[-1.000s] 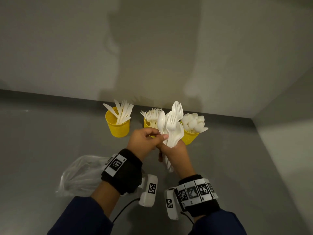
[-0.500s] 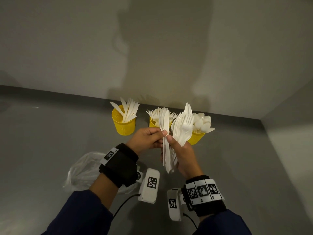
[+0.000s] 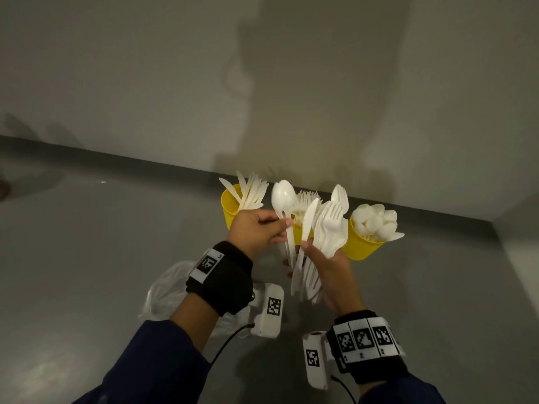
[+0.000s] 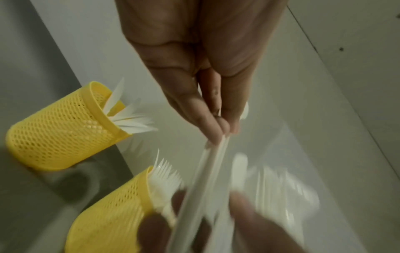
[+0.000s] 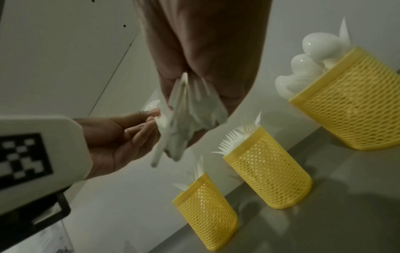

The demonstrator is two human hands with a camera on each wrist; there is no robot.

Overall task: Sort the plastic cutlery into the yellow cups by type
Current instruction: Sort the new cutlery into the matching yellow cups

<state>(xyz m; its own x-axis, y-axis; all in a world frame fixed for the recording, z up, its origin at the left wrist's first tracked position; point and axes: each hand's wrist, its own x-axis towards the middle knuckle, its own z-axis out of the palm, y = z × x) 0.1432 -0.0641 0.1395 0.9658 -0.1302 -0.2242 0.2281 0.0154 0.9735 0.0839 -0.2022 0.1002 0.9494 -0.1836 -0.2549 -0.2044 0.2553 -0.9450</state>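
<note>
Three yellow mesh cups stand in a row by the wall: the knife cup (image 3: 229, 207) on the left, the fork cup (image 5: 268, 172) in the middle, the spoon cup (image 3: 360, 243) on the right. My left hand (image 3: 284, 228) pinches the handle of a white spoon (image 3: 283, 196), bowl up, in front of the fork cup. My right hand (image 3: 315, 252) grips a fanned bundle of mixed white cutlery (image 3: 328, 228) just right of it. The spoon's lower end still lies close to the bundle. In the left wrist view my fingertips (image 4: 216, 135) clamp the handle.
A crumpled clear plastic bag (image 3: 164, 287) lies on the grey table (image 3: 87, 258) under my left wrist. The wall (image 3: 262, 83) runs right behind the cups, and a side wall (image 3: 519, 272) closes the right.
My left hand has drawn one spoon leftward and up, apart from the bundle. The right hand has tilted the bundle a little to the right.
</note>
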